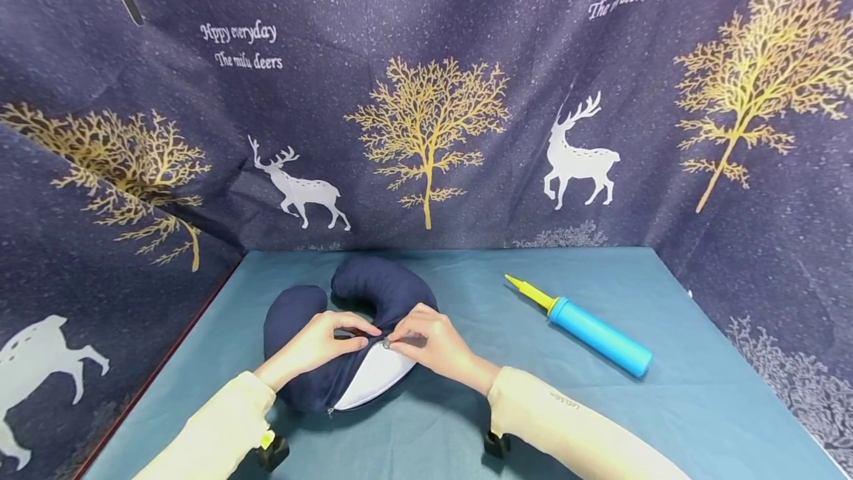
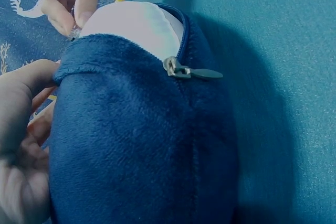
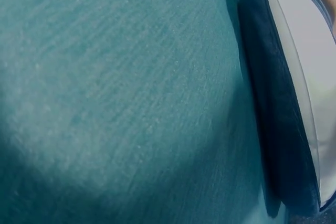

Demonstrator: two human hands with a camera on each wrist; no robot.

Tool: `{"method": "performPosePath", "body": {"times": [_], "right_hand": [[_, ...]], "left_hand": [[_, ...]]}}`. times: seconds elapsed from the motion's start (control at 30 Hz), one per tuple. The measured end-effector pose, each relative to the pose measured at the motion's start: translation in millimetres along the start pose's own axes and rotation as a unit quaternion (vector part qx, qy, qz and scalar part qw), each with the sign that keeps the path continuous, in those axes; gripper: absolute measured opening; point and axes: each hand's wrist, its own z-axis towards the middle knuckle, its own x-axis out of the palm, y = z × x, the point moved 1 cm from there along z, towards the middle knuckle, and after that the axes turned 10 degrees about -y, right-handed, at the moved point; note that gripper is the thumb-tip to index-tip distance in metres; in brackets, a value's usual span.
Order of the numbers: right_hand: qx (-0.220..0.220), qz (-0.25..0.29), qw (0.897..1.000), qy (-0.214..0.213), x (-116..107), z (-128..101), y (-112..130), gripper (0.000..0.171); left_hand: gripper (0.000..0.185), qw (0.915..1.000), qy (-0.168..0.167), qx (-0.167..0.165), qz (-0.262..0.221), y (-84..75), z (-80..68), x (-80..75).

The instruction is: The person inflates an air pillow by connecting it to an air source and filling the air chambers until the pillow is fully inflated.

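A navy plush U-shaped neck pillow (image 1: pixel 373 287) lies on the teal table (image 1: pixel 600 406), its cover unzipped so the white inner bladder (image 1: pixel 376 376) shows. My left hand (image 1: pixel 352 333) grips the edge of the open cover, thumb on the plush (image 2: pixel 37 77). My right hand (image 1: pixel 402 340) pinches a small clear valve (image 1: pixel 386 344) at the bladder's top. The left wrist view also shows the valve (image 2: pixel 75 32) between the right fingers (image 2: pixel 63 3). The zipper pull (image 2: pixel 191 72) hangs free near the opening's end. In the right wrist view only the pillow's side (image 3: pixel 273 103) shows.
A blue hand pump (image 1: pixel 596 330) with a yellow nozzle lies on the table to the right of the pillow. Dark blue cloth printed with deer and gold trees (image 1: pixel 426 132) walls in the table at the back and on both sides.
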Motion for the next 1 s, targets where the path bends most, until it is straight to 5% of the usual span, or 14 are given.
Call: {"method": "performPosePath", "body": {"times": [1.0], "right_hand": [[0.023, 0.012, 0.998, 0.063, -2.9, 7.1, 6.2, 0.008]], "left_hand": [[0.020, 0.9999, 0.005, -0.013, 0.005, -4.0, -1.2, 1.9]]}}
